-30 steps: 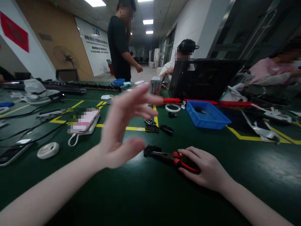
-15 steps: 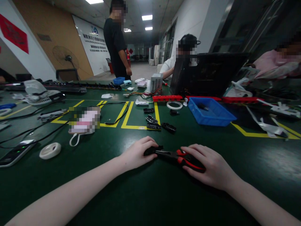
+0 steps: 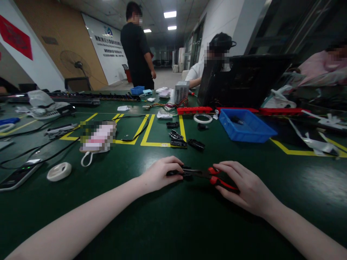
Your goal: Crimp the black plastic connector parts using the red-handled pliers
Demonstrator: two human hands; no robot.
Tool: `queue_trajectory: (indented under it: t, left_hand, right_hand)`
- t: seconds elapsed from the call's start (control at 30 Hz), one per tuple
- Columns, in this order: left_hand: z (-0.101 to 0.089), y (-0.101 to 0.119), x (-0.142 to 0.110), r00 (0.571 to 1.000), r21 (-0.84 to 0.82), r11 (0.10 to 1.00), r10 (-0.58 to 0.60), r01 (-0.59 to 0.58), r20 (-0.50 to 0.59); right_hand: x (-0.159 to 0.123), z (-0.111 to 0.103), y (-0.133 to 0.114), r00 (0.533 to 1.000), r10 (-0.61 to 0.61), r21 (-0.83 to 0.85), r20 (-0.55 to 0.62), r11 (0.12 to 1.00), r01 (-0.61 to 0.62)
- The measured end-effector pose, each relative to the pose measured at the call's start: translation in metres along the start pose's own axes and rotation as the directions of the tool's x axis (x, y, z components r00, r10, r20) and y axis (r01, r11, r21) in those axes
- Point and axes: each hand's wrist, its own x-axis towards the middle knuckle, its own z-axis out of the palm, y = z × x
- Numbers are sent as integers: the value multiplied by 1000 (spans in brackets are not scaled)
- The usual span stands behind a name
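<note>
The left hand pinches a small black part, low at the table. The right hand is curled around the handles of the pliers; their long axis runs sideways, the nose pointing left, up to this part.

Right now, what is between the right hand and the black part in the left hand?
The red-handled pliers, shown in the head view: grips in the right hand, nose at the black part.
</note>
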Motion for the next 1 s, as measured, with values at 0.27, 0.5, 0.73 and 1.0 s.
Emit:
queue_trajectory:
  t: [0.27, 0.5, 0.73, 1.0]
  left_hand:
    - [-1, 1, 1, 999, -18, 1000, 24, -24, 23]
    - [-2, 1, 2, 999, -11, 999, 38, -38, 16]
    - [-1, -1, 2, 999, -32, 999, 45, -45, 23]
    - [-6, 1, 3, 997, -64, 997, 54, -51, 56]
  right_hand:
    - [3, 1, -2, 999, -42, -33, -26, 999, 41]
    - [1, 1, 0, 999, -38, -44, -19, 998, 37]
    - [-1, 5, -1, 998, -26, -5, -50, 1000, 26]
    - [0, 5, -2, 999, -5, 22, -32, 1000, 6]
